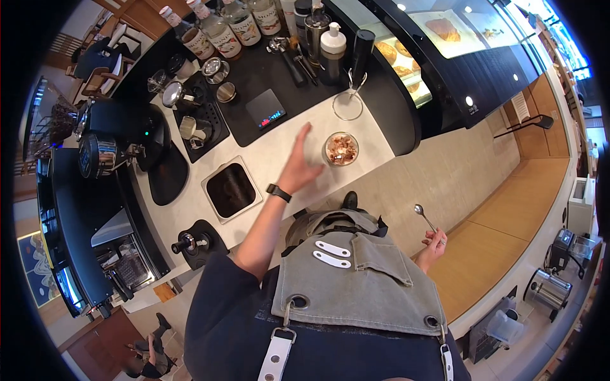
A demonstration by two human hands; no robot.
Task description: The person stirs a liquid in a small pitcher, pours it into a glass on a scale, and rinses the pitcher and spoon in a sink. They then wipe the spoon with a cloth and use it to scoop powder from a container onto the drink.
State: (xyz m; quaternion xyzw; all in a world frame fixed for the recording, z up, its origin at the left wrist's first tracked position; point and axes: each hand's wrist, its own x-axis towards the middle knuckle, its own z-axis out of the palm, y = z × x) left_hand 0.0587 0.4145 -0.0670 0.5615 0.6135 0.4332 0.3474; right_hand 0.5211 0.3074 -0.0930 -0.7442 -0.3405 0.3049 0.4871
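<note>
My left hand [300,164] reaches out over the white counter [273,159] with fingers spread, holding nothing; a black watch sits on its wrist. Just right of it stands a glass cup [342,149] filled with a brownish topped dessert or drink. My right hand [433,244] is held out to the side over the floor, gripping a metal spoon [423,214] with the bowl pointing up. A grey apron covers my front.
A black scale [265,109] lies on a dark mat behind the cup, with an empty glass [348,105] to its right. Syrup bottles [222,32] line the back. An espresso machine [114,146], a knock box [230,188] and a tamper [189,242] are to the left. A pastry display case [406,57] stands on the right.
</note>
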